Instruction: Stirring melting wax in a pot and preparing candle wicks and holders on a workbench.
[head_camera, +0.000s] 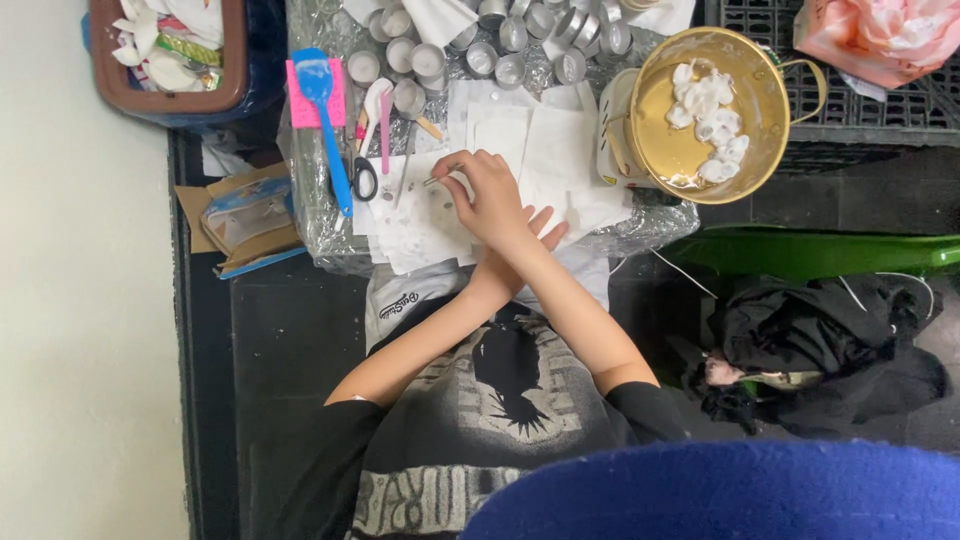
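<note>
White paper sheets (520, 150) cover the table where the right hand (490, 200) pinches a thin metal stick (438, 178), left hand (540, 232) hidden beneath.

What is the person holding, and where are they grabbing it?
The right hand pinches a thin, small stick-like thing at one end; its kind cannot be told. The left hand lies underneath, holding nothing visible.

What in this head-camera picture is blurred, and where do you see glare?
Head view: the blue shape along the bottom edge is out of focus; the foil table cover and the gold pot catch bright glare; the crossed hands and white paper sheets are sharp and evenly lit.
</note>
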